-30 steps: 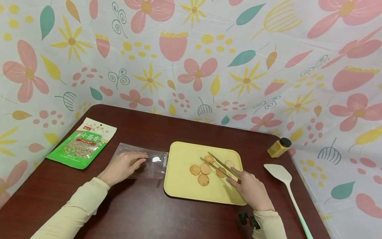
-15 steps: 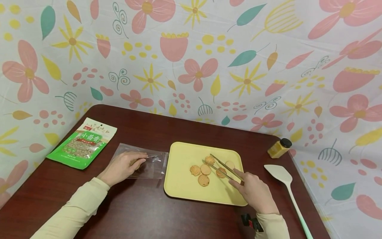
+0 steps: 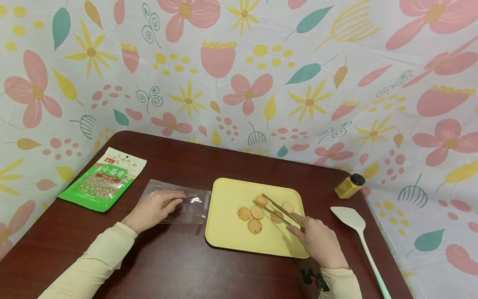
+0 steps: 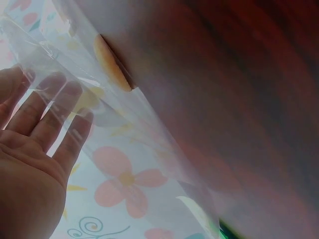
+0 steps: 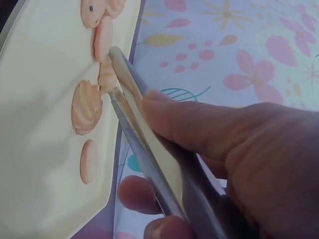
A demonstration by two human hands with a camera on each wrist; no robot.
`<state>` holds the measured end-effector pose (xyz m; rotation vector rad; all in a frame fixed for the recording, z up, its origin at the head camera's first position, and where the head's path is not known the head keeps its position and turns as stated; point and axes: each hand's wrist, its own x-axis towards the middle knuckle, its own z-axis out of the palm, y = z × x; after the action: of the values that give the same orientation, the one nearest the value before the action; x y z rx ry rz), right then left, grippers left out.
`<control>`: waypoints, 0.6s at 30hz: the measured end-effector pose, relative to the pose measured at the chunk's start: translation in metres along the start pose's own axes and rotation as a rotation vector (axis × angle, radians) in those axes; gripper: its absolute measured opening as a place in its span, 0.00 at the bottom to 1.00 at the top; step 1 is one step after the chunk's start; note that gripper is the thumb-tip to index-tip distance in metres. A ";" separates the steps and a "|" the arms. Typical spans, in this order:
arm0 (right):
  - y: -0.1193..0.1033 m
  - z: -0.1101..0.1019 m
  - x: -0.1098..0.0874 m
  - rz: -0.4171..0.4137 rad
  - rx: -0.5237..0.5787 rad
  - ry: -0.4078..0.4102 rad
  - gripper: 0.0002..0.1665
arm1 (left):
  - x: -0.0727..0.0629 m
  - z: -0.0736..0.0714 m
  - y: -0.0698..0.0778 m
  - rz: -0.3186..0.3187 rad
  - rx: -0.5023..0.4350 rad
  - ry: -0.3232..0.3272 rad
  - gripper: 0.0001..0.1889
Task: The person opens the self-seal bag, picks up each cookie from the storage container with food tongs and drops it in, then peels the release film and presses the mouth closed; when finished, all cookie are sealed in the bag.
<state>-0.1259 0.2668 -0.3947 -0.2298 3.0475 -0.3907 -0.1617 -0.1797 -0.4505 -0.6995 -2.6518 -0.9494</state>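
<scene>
My left hand (image 3: 158,207) pinches the upper layer of a clear zip bag (image 3: 194,214), its zip edge toward the tray. Through the film, in the left wrist view, a tan rounded shape (image 4: 112,64) shows near my fingertips. My right hand (image 3: 317,238) grips metal tongs (image 3: 278,209) over a yellow tray (image 3: 225,236). Their tips stand apart at either side of a swirled cookie (image 3: 262,200) at the back of the group; the right wrist view has the tips right at that cookie (image 5: 107,77). Other cookies (image 3: 255,225), some round and flat, some swirled, lie around it.
At the left lies a green and white packet of fennel seeds (image 3: 104,178). A small yellow jar with a black cap (image 3: 349,185) stands at the back right. Below it, a white spatula (image 3: 352,220) lies along the right table edge. A flowered cloth (image 3: 239,83) hangs behind the table.
The tongs' tips have shifted slightly right and down, and my right hand has drawn a little to the right. My left hand and the bag have barely moved.
</scene>
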 end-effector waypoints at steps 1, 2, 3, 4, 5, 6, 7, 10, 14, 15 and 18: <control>0.000 0.000 0.000 -0.005 -0.004 0.008 0.36 | 0.000 0.000 0.000 0.001 0.001 0.001 0.12; 0.000 0.000 0.000 -0.011 -0.007 0.015 0.37 | 0.000 0.000 0.000 0.002 0.003 0.002 0.12; 0.000 0.000 0.000 -0.016 -0.007 0.022 0.36 | 0.000 0.000 0.000 0.003 0.004 0.003 0.12; 0.000 0.000 0.000 -0.024 -0.007 0.031 0.36 | 0.000 0.000 0.000 0.003 0.005 0.004 0.12; 0.000 0.000 0.000 -0.031 -0.008 0.040 0.36 | 0.000 0.000 0.000 0.003 0.007 0.004 0.12; 0.000 0.000 0.000 -0.038 -0.007 0.048 0.36 | 0.000 0.000 0.000 0.002 0.008 0.004 0.12; -0.001 0.000 0.000 -0.044 -0.007 0.056 0.36 | 0.000 0.000 0.000 0.002 0.008 0.004 0.12; -0.002 0.000 0.000 -0.066 -0.016 0.084 0.35 | 0.000 0.000 0.000 0.002 0.007 0.004 0.12; -0.006 0.002 0.001 -0.095 -0.024 0.117 0.30 | 0.000 0.000 0.000 0.007 0.009 0.005 0.13; -0.007 0.003 0.001 -0.105 -0.026 0.127 0.29 | 0.000 0.000 -0.001 0.008 0.009 0.007 0.13; -0.013 0.005 0.001 -0.139 -0.017 0.146 0.28 | 0.000 0.000 -0.001 0.011 0.010 0.012 0.13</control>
<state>-0.1247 0.2529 -0.3966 -0.4349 3.1893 -0.4073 -0.1621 -0.1805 -0.4508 -0.7038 -2.6378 -0.9332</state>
